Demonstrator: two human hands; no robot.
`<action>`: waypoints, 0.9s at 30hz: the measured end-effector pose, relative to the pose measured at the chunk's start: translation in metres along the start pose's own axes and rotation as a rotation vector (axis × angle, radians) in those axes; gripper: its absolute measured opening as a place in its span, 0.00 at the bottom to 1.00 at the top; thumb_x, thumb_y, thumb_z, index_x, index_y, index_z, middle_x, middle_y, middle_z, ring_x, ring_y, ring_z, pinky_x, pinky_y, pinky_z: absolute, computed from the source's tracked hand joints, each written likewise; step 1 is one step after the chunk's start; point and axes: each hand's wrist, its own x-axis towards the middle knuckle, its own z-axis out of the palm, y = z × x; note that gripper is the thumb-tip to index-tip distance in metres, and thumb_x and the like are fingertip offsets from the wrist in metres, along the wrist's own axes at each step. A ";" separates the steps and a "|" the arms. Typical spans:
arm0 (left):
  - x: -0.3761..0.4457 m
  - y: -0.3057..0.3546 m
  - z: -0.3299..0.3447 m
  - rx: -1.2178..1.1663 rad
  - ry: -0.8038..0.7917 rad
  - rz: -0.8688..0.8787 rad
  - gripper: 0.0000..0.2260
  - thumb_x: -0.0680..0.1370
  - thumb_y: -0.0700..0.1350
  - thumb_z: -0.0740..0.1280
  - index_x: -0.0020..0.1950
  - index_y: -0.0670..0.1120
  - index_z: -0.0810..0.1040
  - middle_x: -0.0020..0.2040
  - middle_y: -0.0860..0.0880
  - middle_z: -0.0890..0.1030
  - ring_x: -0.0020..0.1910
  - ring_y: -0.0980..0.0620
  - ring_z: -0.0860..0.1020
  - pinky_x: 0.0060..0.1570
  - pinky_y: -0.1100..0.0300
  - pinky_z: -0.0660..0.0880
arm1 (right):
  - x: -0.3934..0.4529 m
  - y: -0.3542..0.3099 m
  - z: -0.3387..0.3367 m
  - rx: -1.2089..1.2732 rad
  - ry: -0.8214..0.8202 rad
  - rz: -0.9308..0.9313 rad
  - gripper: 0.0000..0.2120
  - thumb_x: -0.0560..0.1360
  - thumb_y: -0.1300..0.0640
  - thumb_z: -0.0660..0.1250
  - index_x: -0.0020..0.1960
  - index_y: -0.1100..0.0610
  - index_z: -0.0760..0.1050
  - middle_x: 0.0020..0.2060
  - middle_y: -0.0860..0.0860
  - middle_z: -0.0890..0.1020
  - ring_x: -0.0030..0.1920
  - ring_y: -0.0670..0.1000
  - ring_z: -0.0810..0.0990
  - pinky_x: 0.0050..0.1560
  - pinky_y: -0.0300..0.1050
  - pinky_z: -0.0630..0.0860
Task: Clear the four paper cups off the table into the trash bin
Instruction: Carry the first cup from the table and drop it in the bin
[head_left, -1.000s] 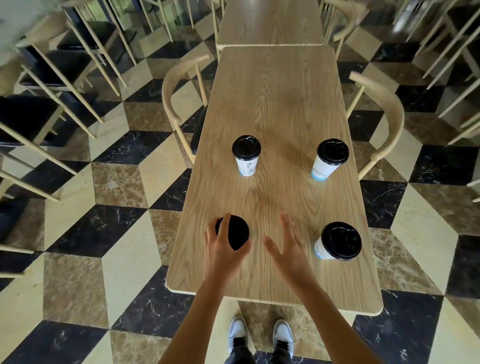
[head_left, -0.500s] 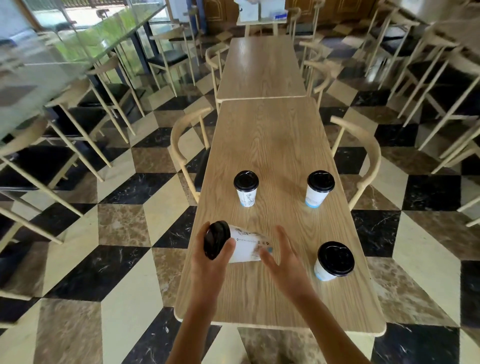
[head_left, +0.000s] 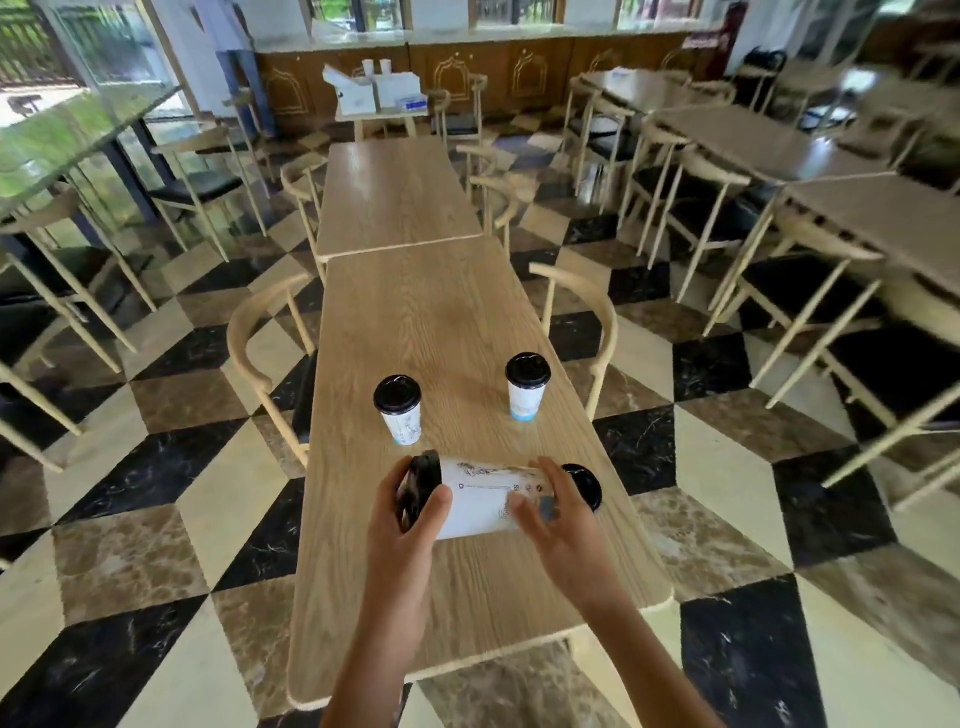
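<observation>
A white printed paper cup with a black plastic lid (head_left: 480, 501) lies sideways above the pale wood-grain surface (head_left: 441, 322), lid leftward. The left hand (head_left: 410, 525) clasps its lid end; the right hand (head_left: 558, 525) cradles its base. Two matching upright cups (head_left: 399, 410) stand beyond it.

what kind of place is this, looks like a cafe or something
Most likely a cafe or canteen dining room: rows of matching wooden tables with curved-back chairs, lidded paper takeaway cups left on the near table, and a wood-panelled counter along the back wall.
</observation>
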 end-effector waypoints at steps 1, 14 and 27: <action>-0.004 0.000 0.011 -0.009 -0.031 -0.003 0.32 0.66 0.56 0.76 0.70 0.53 0.75 0.62 0.48 0.83 0.63 0.49 0.80 0.67 0.43 0.74 | -0.005 -0.001 -0.012 -0.021 0.033 -0.006 0.38 0.71 0.34 0.65 0.76 0.50 0.62 0.63 0.44 0.77 0.61 0.42 0.78 0.56 0.31 0.75; -0.103 -0.042 0.235 0.056 -0.509 -0.019 0.25 0.63 0.59 0.75 0.61 0.65 0.80 0.60 0.57 0.84 0.59 0.61 0.81 0.54 0.60 0.76 | -0.135 0.042 -0.246 0.059 0.528 0.064 0.38 0.72 0.38 0.67 0.76 0.53 0.62 0.65 0.47 0.76 0.62 0.43 0.77 0.58 0.32 0.74; -0.329 -0.126 0.524 0.189 -1.050 -0.133 0.16 0.74 0.48 0.77 0.58 0.59 0.78 0.57 0.54 0.83 0.55 0.58 0.81 0.49 0.59 0.77 | -0.351 0.130 -0.512 0.073 1.097 0.229 0.32 0.76 0.45 0.68 0.75 0.54 0.63 0.66 0.48 0.76 0.63 0.46 0.76 0.56 0.26 0.72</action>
